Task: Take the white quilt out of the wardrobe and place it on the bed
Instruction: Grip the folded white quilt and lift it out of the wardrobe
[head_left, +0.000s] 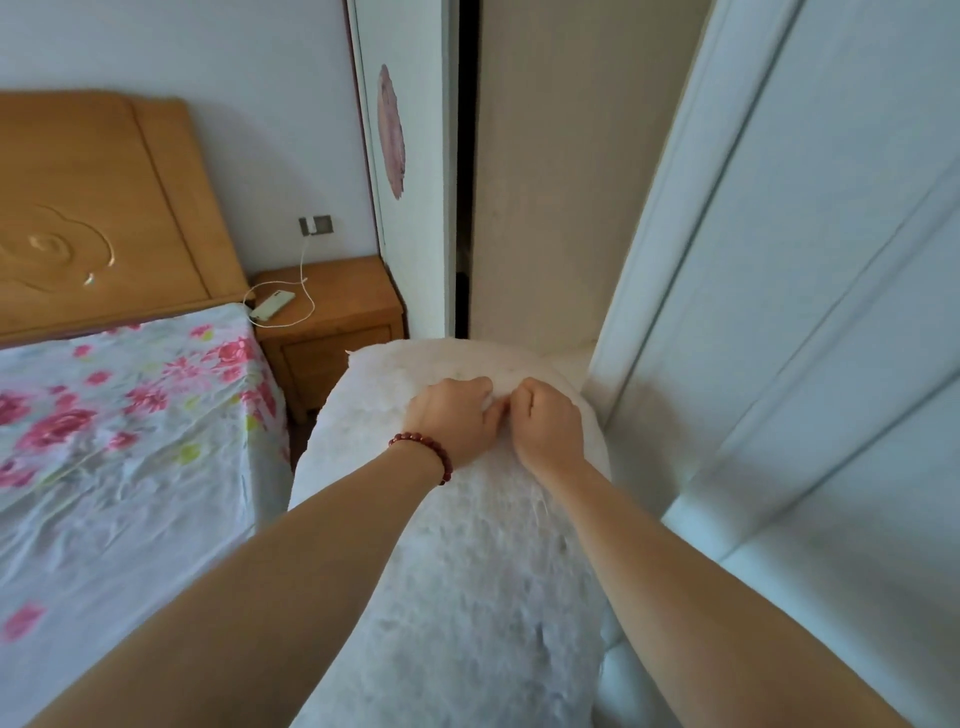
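The white quilt is a thick, fluffy folded bundle that fills the lower middle of the view, in front of the open wardrobe. My left hand, with a red bead bracelet at the wrist, clutches its top surface. Right beside it, almost touching, my right hand grips the same spot. Both forearms lie along the sides of the bundle. The bed with a floral sheet lies to the left, apart from the quilt.
A wooden nightstand stands between the bed and the wardrobe, with a phone on a charging cable on top. A wooden headboard is at the far left. The white wardrobe door stands open on the right.
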